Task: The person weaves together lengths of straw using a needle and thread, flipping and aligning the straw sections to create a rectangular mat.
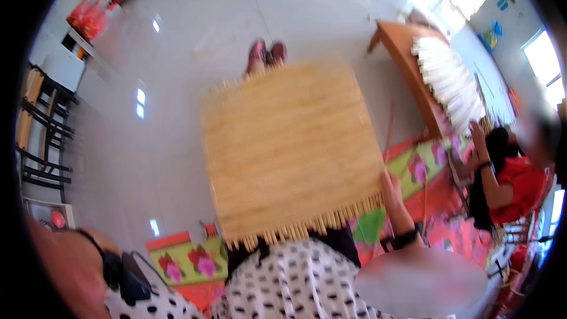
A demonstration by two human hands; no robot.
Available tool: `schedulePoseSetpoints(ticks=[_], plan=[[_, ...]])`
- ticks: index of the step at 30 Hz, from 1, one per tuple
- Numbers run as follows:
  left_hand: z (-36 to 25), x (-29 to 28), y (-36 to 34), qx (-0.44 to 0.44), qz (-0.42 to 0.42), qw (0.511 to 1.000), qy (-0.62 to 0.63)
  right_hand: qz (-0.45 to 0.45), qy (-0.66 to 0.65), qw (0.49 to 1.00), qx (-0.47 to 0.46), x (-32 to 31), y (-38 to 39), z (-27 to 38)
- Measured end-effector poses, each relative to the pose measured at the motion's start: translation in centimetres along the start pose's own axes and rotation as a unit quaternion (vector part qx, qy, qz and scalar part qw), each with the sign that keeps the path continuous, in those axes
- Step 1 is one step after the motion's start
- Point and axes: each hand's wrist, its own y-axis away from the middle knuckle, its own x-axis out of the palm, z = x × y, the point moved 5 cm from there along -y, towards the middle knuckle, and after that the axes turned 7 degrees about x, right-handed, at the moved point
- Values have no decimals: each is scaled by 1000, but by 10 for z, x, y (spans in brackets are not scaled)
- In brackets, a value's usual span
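Note:
A square, tan woven bamboo mat (pixel 289 147) lies across my lap and outstretched legs, stick ends jutting from its near edge. At its right edge is my right hand (pixel 391 192), closed against the border, with a black band on the wrist. A thin reddish strip (pixel 390 130) rises from beside those fingertips; whether they also hold it I cannot tell. Close to the lens at lower left, my left hand (pixel 65 260) and arm are a smeared pinkish shape, its fingers not readable. Near that wrist is a black strapped device (pixel 127 277).
To the right, a wooden bench (pixel 401 65) carries a fan of pale strips (pixel 446 80). A seated person in red (pixel 522 189) reaches toward them. A floral cloth (pixel 201 263) lies beneath me. Black-framed furniture (pixel 47 130) stands left, on a grey tiled floor (pixel 177 82).

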Motion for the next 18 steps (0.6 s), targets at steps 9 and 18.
schedulePoseSetpoints(ticks=[9,18], plan=[[45,127,-51,4,-47,998,-32,-18,48,999,18,-1,16,6],[65,295,-13,-19,128,991,-18,11,-108,992,58,-1,13,-13]])
